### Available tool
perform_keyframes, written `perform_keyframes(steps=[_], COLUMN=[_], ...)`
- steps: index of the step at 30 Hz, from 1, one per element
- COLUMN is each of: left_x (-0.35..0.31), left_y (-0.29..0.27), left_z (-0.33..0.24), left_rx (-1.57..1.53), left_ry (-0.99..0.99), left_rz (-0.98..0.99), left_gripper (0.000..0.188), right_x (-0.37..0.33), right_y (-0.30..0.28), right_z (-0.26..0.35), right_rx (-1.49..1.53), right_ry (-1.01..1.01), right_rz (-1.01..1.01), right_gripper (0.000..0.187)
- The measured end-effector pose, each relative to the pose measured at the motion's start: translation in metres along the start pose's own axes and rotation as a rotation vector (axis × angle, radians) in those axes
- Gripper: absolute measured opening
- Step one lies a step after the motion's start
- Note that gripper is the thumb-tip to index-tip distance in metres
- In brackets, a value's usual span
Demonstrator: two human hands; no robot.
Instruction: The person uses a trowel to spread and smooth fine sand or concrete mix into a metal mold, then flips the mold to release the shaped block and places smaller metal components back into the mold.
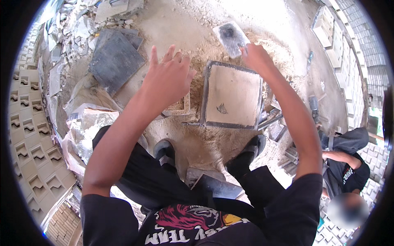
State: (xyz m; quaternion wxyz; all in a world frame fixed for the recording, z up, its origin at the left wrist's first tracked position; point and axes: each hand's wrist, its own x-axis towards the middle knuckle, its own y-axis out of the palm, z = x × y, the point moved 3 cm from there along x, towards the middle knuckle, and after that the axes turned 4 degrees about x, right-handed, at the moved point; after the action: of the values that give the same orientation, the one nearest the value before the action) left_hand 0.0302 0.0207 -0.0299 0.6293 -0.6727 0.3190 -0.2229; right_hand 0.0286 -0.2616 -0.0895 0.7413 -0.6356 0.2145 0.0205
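Observation:
My right hand [257, 59] is closed at the lower corner of a flat, pale trowel [232, 37] with a dark smudge on its face. The trowel is over sandy ground, just beyond a square mould [205, 96] with a dark rim. Inside that rim lies a smooth, sand-coloured fill [236, 92], marked by a small dark patch near its front. To the left, my left hand [167, 78] is held in the air with its fingers spread and nothing in it. Under its wrist shows part of a smaller pale frame [185, 105], mostly hidden.
Dark square plates [117, 61] lie at left beside broken rubble [78, 45]. A torn bag of white powder [92, 123] stands by my left leg. Stacked pale blocks line the left [30, 135] and far right [328, 37]. A co-worker [344, 168] sits at lower right.

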Motion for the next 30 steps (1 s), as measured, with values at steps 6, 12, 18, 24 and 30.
perform_keyframes(steps=[6, 12, 18, 24, 30], left_x=[0.013, -0.024, 0.074, 0.046, -0.094], left_y=[0.082, 0.147, 0.149, 0.149, 0.14], left_z=[-0.012, -0.067, -0.02, -0.032, -0.067], left_rx=[-0.027, -0.144, 0.016, 0.213, 0.076], left_ry=[0.158, 0.399, 0.244, 0.341, 0.473], left_rz=[-0.102, 0.09, 0.152, 0.255, 0.612], left_gripper=[0.054, 0.056, 0.06, 0.064, 0.069], right_x=[-0.171, -0.169, -0.057, -0.085, -0.235], right_y=[0.077, 0.108, 0.068, 0.101, 0.14], right_z=[0.031, 0.024, 0.039, 0.045, 0.07], right_rx=[-0.018, -0.013, 0.068, 0.142, 0.34], right_ry=[-0.115, -0.13, -0.108, -0.278, -0.064], right_rz=[0.344, 0.185, 0.017, 0.097, 0.376], right_gripper=[0.027, 0.03, 0.026, 0.021, 0.02])
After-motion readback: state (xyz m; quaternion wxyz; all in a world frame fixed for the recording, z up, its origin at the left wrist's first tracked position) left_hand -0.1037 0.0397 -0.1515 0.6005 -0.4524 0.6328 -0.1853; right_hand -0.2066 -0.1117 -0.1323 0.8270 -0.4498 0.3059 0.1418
